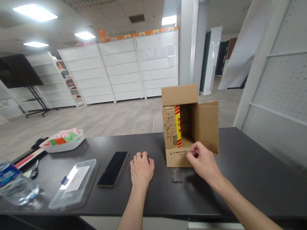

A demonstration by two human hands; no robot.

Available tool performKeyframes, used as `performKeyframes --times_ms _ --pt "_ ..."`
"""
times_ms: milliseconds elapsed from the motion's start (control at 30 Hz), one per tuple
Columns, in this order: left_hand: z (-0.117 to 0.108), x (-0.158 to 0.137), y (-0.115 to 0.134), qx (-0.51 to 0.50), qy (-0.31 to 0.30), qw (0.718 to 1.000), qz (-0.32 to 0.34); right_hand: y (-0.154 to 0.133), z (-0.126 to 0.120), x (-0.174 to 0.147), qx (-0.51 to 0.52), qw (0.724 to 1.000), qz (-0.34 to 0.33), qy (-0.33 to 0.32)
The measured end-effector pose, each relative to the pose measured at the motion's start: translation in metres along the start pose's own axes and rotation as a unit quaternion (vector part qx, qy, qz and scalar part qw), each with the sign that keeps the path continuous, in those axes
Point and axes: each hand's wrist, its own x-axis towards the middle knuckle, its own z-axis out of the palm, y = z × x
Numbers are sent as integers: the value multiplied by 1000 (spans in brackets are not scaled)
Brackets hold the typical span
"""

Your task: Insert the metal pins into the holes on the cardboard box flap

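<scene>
A brown cardboard box (170, 128) stands on the dark table with its opening facing me and its flaps folded out. Rows of small dark holes run along its lower front flap (178, 159); round grey spots dot the panel left of the opening. My right hand (204, 160) is at this flap's right part, thumb and forefinger pinched together. Anything between those fingertips is too small or hidden to name. Several thin metal nails or screws (176, 175) lie side by side just in front of the flap. My left hand (142, 168) rests on the table left of the box, fingers curled under, holding nothing visible.
Left of my left hand lie a black phone (113, 169) and a clear plastic case (75, 184). Farther left are a water bottle (6, 183), a pen (35, 170) and a white basket (63, 145) with colourful contents. A perforated panel (295, 67) borders the table's right side.
</scene>
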Motion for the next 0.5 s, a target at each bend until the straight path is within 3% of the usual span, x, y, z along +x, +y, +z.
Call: performKeyframes --times_ms 300,500 --pt "0 -1 0 0 3 1000 1 18 1 -55 21 989 -57 -135" --pt "0 0 0 -2 3 1000 0 19 1 -66 11 979 -84 -186"
